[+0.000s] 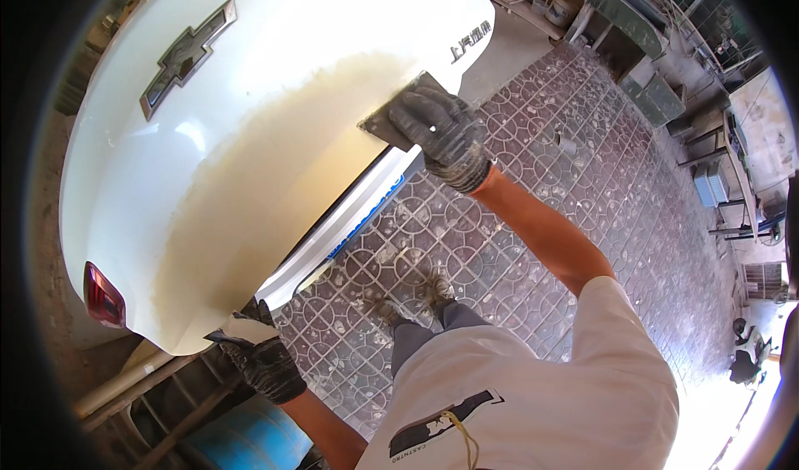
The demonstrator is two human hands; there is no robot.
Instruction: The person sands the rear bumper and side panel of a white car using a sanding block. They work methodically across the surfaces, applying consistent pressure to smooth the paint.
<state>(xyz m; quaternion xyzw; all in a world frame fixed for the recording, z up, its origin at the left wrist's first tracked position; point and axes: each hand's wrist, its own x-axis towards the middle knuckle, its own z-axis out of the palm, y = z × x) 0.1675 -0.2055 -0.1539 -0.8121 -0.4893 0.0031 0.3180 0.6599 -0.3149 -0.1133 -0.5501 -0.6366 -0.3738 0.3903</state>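
A white car tailgate (275, 21) tilts across the upper left, with a broad beige, dull patch (250, 195) over its lower part. My right hand (441, 129), in a dark, worn glove with an orange cuff, presses a dark sheet that looks like sandpaper (384, 127) against the patch's right end. Its fingers lie over the sheet. My left hand (265, 366), gloved in black, is at the lower left corner of the tailgate. The fingers and thumb are bent around the edge there; part of the grip is hidden.
A dark cross-shaped emblem (187, 58) and a red tail light (104, 295) sit on the car. Patterned tiles (533, 212) cover the floor under my shoes (437, 291). A blue drum (245, 437) stands at lower left, a bench (724, 162) along the right.
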